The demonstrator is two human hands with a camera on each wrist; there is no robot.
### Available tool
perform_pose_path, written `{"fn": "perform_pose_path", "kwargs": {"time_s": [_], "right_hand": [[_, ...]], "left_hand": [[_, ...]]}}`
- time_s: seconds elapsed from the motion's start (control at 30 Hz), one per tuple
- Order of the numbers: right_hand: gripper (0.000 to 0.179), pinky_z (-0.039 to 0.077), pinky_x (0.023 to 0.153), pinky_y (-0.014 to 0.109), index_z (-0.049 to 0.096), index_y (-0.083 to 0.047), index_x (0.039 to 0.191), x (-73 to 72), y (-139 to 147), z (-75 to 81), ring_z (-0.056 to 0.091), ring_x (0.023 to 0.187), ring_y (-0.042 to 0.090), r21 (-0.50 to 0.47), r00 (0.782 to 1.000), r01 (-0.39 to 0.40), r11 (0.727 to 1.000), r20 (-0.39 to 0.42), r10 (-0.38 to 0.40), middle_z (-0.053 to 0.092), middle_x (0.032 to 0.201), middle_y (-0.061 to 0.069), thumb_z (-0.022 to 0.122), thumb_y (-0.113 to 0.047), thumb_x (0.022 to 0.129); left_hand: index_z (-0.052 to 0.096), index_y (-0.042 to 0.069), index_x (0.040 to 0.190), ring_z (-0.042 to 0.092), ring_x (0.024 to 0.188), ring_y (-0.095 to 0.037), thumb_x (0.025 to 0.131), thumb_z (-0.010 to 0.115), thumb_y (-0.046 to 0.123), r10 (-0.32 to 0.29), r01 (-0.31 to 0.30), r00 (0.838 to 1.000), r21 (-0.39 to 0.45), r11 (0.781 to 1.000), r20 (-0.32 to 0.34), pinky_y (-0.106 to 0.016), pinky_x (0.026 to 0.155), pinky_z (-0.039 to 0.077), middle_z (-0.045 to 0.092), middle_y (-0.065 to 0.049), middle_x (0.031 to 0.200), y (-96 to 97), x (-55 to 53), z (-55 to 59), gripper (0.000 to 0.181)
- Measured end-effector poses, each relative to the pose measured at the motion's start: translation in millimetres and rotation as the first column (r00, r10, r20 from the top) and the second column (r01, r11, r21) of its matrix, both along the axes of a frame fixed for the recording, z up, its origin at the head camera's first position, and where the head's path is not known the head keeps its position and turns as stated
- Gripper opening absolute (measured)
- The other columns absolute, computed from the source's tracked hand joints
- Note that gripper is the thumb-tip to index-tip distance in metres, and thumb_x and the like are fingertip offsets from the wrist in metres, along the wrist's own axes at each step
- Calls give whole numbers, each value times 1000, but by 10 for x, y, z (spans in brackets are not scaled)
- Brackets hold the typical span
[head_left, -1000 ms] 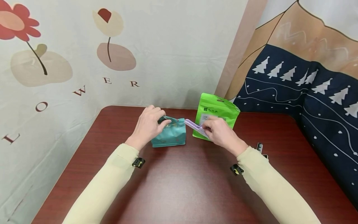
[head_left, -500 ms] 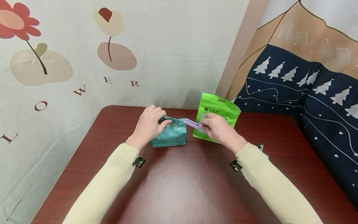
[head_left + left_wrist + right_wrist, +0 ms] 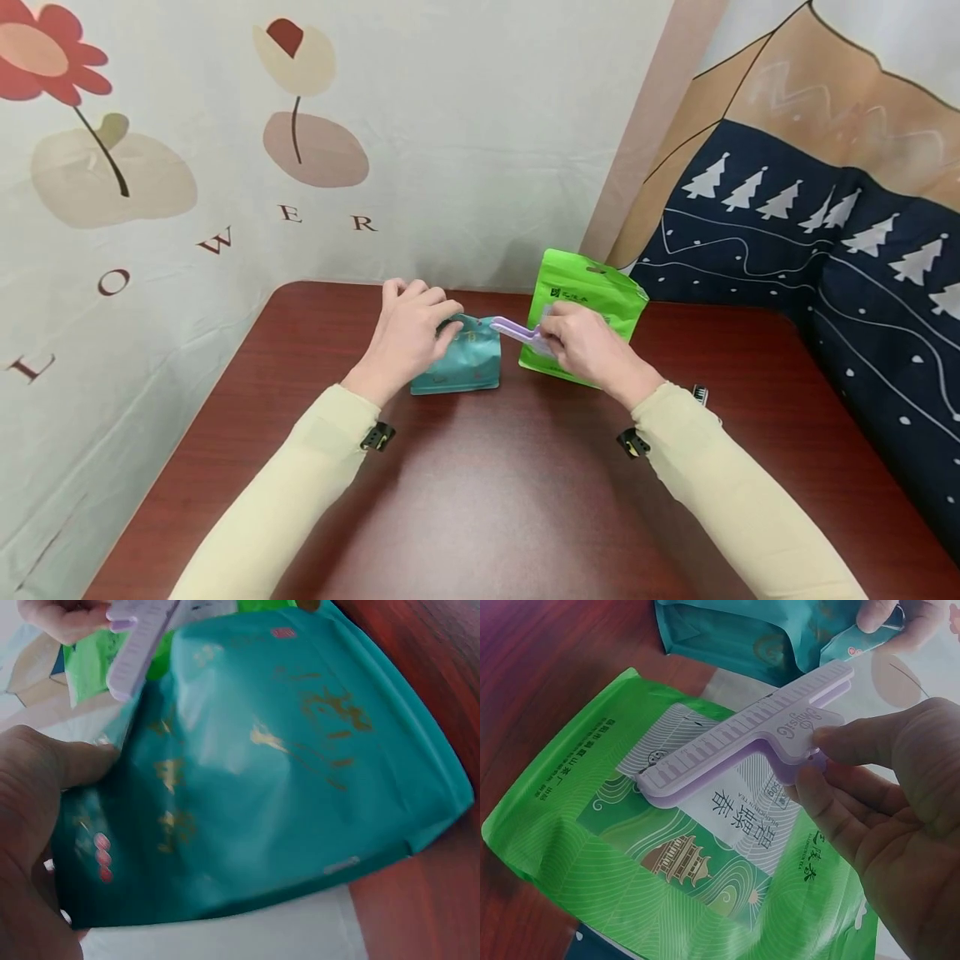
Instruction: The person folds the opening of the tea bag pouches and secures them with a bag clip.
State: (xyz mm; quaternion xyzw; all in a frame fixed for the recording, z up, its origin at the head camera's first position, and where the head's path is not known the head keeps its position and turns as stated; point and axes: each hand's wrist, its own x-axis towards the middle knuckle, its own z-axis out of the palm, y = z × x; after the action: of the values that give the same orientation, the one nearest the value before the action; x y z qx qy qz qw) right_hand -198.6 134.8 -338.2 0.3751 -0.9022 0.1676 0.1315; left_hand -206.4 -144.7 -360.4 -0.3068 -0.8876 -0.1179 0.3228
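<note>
A teal pouch [image 3: 463, 365] stands on the table in the head view. My left hand [image 3: 408, 337] pinches its top edge, which looks folded over in the left wrist view, with the thumb [image 3: 82, 761] on the near side. Between thumb and fingers, my right hand [image 3: 588, 343] holds a lilac bag clip [image 3: 742, 739] by its handle. The clip's long bar points toward the teal pouch's upper right corner; whether they touch I cannot tell. Right behind that hand is an upright bright green tea bag [image 3: 588, 279], partly hidden by it.
The dark red table [image 3: 465, 500] runs back to a pale printed curtain [image 3: 480, 150]. Beside the right sleeve lies a small black-and-white keyboard-patterned object [image 3: 700, 394], mostly covered by the sleeve. Navy cloth with white trees [image 3: 780, 242] borders the table's right side.
My left hand has shifted slightly right along the pouch's top, its fingers now nearer the thumb. The clip has tilted closer to level and come a little toward the teal pouch.
</note>
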Motion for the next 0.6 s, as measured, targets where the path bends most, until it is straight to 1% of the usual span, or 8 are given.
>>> {"fn": "perform_pose_path", "kwargs": {"time_s": [0.07,0.23,0.33,0.43,0.6], "right_hand": [[11,56,69,35,76,-3,88,5,-4,1,59,76,23,3,1000,4,1000,-4,-4,61,82,7,73,7,86],[9,56,68,34,77,-2,90,24,-14,6,59,76,22,9,1000,-1,1000,-19,1,61,82,7,77,6,85],[9,55,67,33,77,-2,88,20,-17,-6,59,76,22,12,999,-21,1000,-44,22,60,81,7,77,6,85],[10,54,65,32,76,-3,86,16,-15,-19,58,75,21,9,997,-38,999,-68,39,59,80,6,77,7,84],[11,54,66,32,76,-3,85,27,-19,-10,58,75,21,4,997,-41,999,-65,41,59,80,5,77,7,84]], "left_hand": [[78,15,93,51,76,-23,91,76,11,1,-1,1000,-23,1000,-7,-53,89,37,63,1,79,45,16,24,5],[75,14,86,49,71,-22,92,68,1,2,-1,1000,-29,1000,23,-52,88,36,63,1,77,124,28,61,16],[73,13,83,49,70,-21,90,66,-3,-4,5,999,-15,1000,46,-52,88,35,63,2,76,125,23,63,19],[71,13,81,49,70,-21,89,65,-4,-24,24,998,-4,1000,53,-52,88,35,62,2,75,113,8,60,20],[70,13,80,49,70,-21,87,65,-5,-48,48,997,8,999,57,-52,87,34,63,2,75,111,-9,64,20]]}}
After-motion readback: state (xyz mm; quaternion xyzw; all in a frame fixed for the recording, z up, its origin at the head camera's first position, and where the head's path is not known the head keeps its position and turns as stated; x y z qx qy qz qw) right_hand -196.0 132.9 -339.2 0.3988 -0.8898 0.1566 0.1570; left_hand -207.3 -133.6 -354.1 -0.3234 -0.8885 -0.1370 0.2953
